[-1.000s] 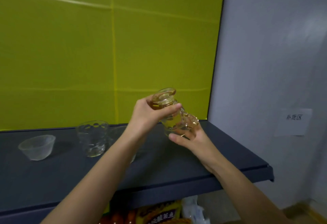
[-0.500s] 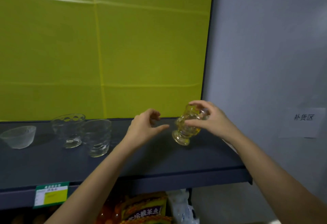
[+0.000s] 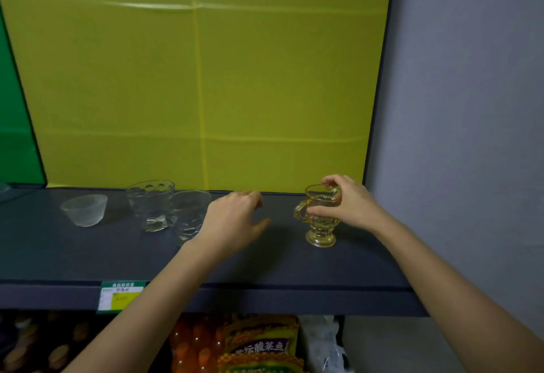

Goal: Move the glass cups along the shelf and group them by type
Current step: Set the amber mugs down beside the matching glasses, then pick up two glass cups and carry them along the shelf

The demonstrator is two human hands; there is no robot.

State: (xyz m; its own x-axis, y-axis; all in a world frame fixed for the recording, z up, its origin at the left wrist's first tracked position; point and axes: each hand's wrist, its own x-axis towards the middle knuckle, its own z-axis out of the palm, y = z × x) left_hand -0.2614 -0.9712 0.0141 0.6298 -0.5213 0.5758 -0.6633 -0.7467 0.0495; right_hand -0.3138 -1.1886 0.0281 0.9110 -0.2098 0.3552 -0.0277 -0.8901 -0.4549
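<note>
The right hand grips the rim of the amber cup, which stands upright on the shelf. Left of this cup, the left hand has a wide, empty grip.

A creased yellow-green backdrop, seamed down its middle, fills the view from 10 to 1 o'clock. A darker green panel adjoins it at 9 o'clock, and a plain grey wall stands at 3 o'clock. At 7 o'clock hangs a green-edged price label, its print too blurred to read. At 6 o'clock lie yellow snack packets, with orange bottles at their 9 o'clock and a white plastic bag at their 3 o'clock.
</note>
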